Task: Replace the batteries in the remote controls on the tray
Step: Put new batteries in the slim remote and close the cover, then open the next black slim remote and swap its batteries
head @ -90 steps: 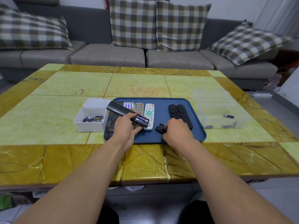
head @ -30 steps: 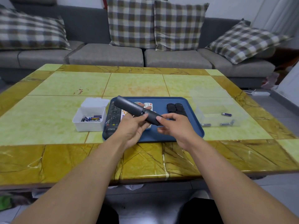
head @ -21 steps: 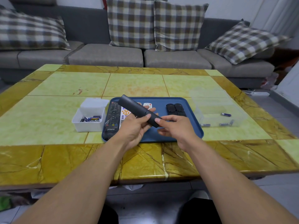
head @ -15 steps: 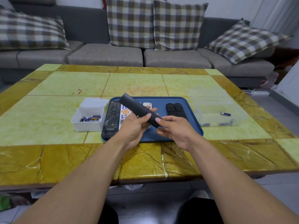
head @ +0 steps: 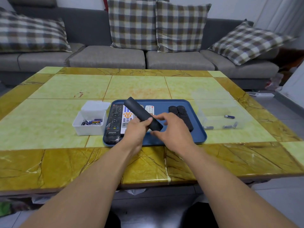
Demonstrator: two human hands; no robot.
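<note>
Desk scene: left hand [head: 137,129] grips black remote [head: 141,115] over tray [head: 199,137], cover now back on; right hand [head: 172,129] fingers loose, just released, so this remote looks done.

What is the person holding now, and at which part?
The left hand grips the black remote near its lower end; the right hand holds nothing.

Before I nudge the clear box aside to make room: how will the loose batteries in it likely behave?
The batteries are small cylinders lying on their sides in the clear box, so they will probably roll and rattle. The box looks thin and nearly empty, so likely light and quick to slide on the glossy table.
</note>
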